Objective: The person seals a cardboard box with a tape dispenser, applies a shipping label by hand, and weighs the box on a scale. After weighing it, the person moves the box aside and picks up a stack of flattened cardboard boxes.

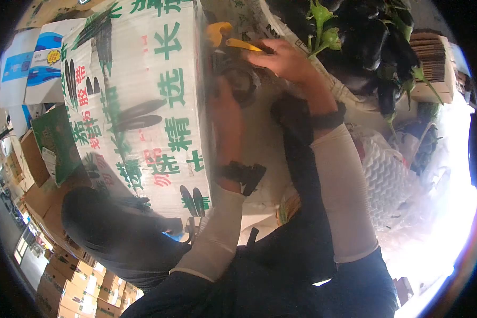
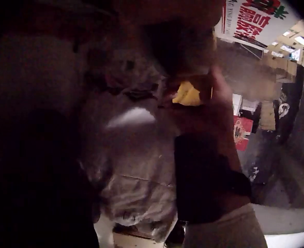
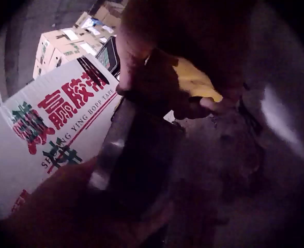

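My right hand [image 1: 286, 61] grips a yellow tool [image 1: 244, 45] with a dark part, its exact kind blurred; a second yellow, curved piece [image 1: 217, 34] shows just left of it. In the right wrist view, fingers curl about the yellow tool [image 3: 196, 80]. A white carton [image 1: 138, 100] with green lettering stands in front of me. Along its right edge my left hand [image 1: 229, 119] reaches forward, blurred, its fingertips hidden. Close to both hands is a blurred, round, dark thing [image 1: 244, 85]. I cannot tell what the left fingers do.
Dark eggplants [image 1: 355, 45] with green stalks lie piled on a pale cloth at the right. Beyond them sits a brown carton [image 1: 432, 66]. Bubble wrap [image 1: 389, 183] bulges beside my right arm. Blue-and-white boxes [image 1: 42, 63] and stacked brown cartons [image 1: 79, 286] stand leftward.
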Tool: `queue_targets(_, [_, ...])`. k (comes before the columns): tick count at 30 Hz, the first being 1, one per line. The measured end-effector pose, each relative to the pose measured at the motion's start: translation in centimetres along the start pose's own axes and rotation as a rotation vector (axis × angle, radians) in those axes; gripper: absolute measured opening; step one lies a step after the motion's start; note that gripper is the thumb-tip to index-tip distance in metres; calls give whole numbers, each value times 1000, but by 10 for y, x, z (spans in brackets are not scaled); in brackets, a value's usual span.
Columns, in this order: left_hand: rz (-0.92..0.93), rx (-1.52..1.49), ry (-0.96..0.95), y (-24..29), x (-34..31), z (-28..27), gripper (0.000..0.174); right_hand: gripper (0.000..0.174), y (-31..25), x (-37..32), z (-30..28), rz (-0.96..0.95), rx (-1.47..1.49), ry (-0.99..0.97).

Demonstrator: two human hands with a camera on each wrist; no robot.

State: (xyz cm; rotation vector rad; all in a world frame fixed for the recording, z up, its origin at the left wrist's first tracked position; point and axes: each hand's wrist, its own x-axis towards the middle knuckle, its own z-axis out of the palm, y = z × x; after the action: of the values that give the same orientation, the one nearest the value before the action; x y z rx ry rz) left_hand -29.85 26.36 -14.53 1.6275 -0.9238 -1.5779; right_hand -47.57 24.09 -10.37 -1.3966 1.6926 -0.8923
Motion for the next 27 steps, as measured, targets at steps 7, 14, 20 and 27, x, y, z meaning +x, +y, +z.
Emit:
queue_targets(7, [181, 406, 97, 48, -20, 10, 55, 35, 62, -3, 27, -2, 102, 25])
queue_targets(14, [187, 435, 191, 25, -8, 10, 49, 24, 52, -5, 26, -112, -213, -15])
queue_targets(20, [28, 374, 85, 42, -11, 10, 42, 24, 33, -11, 28, -65, -278, 90])
queue_targets(27, [5, -53, 180, 42, -20, 16, 42, 26, 92, 5, 35, -353, -414, 178])
